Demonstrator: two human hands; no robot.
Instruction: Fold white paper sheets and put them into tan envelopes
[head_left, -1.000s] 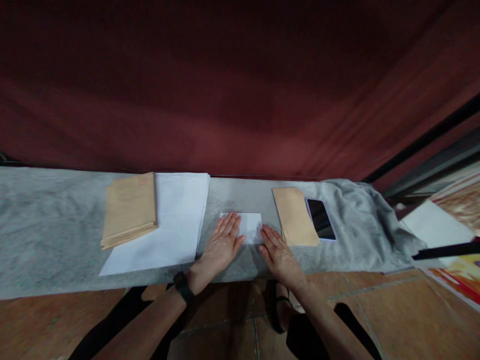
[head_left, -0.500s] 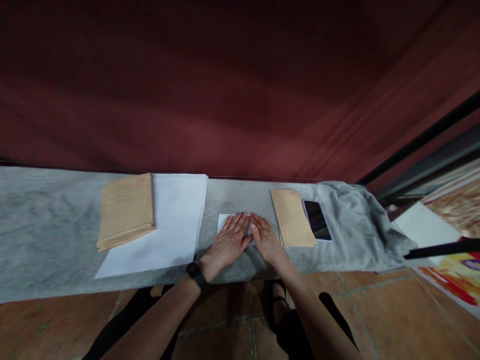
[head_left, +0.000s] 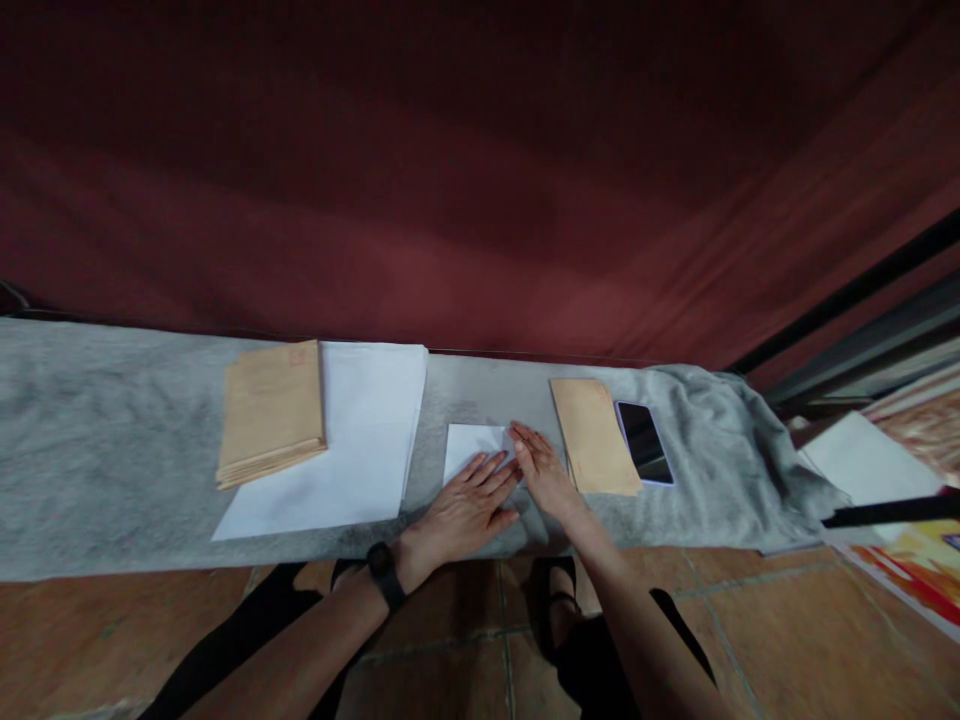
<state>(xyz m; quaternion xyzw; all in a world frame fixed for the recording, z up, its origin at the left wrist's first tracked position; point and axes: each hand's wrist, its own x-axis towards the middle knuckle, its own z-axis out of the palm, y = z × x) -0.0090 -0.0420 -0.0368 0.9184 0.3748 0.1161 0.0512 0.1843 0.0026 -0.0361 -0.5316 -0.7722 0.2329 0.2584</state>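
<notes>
A folded sheet of white paper [head_left: 471, 442] lies on the grey cloth between my hands. My left hand [head_left: 469, 508] rests flat across its near edge, fingers stretched toward the right. At the paper's right edge lies my right hand [head_left: 541, 470], palm down with its fingers extended; its thumb touches or nearly touches the left fingertips. Both hands cover part of the paper. Just right of my right hand are brown envelopes [head_left: 595, 435], with a phone [head_left: 643, 443] beside them.
Left of my hands, a stack of brown envelopes [head_left: 274, 405] overlaps a pile of white paper sheets [head_left: 367, 430]. Grey cloth [head_left: 112, 440] covers the long narrow surface, bunched up at its right end. A dark red curtain [head_left: 480, 200] hangs behind. Tiled floor [head_left: 435, 680] lies below.
My left hand has slid toward me and to the right, uncovering more of the folded paper. My right hand stays on the paper's right side. The view has shifted slightly.
</notes>
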